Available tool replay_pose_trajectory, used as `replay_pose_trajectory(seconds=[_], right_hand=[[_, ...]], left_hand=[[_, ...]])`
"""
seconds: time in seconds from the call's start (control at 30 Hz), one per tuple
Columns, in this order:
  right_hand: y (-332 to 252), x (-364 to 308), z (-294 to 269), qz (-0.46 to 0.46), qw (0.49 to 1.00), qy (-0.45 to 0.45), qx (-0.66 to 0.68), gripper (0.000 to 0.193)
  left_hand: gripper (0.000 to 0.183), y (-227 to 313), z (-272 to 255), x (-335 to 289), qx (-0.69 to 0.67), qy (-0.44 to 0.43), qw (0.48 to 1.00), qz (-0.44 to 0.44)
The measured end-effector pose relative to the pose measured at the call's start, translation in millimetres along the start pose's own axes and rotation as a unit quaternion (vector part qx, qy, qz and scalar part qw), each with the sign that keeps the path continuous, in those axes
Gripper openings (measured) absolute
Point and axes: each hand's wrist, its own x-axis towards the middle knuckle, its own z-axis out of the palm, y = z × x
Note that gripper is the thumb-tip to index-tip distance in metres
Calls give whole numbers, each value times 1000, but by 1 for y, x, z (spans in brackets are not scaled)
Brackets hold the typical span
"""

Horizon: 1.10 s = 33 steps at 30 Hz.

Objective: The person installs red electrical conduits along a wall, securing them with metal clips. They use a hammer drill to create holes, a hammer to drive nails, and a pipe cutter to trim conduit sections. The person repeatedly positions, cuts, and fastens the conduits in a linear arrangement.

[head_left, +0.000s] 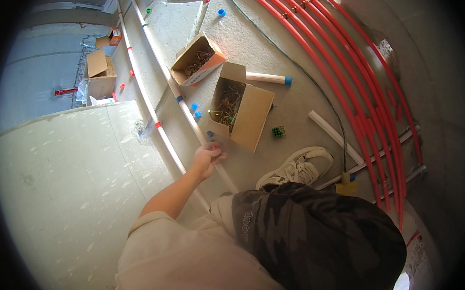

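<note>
My left hand (208, 158) is over the long white pipe with blue joints (192, 121). Its fingers are curled together and slightly blurred; I cannot make out what is in them, or whether they touch the pipe. Just beyond the fingers is a small blue fitting (210, 134). To the hand's right stands an open cardboard box (252, 117) holding small brownish pieces. Two more blue fittings (195, 110) lie on the floor beside the pipe. My right hand does not show.
A second white pipe with red joints (147, 102) runs alongside. Another open box (194, 60) stands farther off. A green block (279, 131), a short white pipe (266, 78) and a white trunking piece (334, 136) lie right. Red pipes (344, 82) curve past a black cable (318, 84).
</note>
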Motion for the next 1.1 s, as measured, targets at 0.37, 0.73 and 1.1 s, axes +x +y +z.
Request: replay_pose_trajectory(seconds=[0.37,0.73,1.1], right_hand=[[9,-6,10,-4,1000,6,8,31],[19,-17,28,-24,999,25,13,31],[50,-87,62,-158,972,169,-46,24]], left_hand=[[24,-7,-3,51,456,217,798,328],[15,76,68,5,418,84,718,549],[20,125,119,90,598,-21,657,458]])
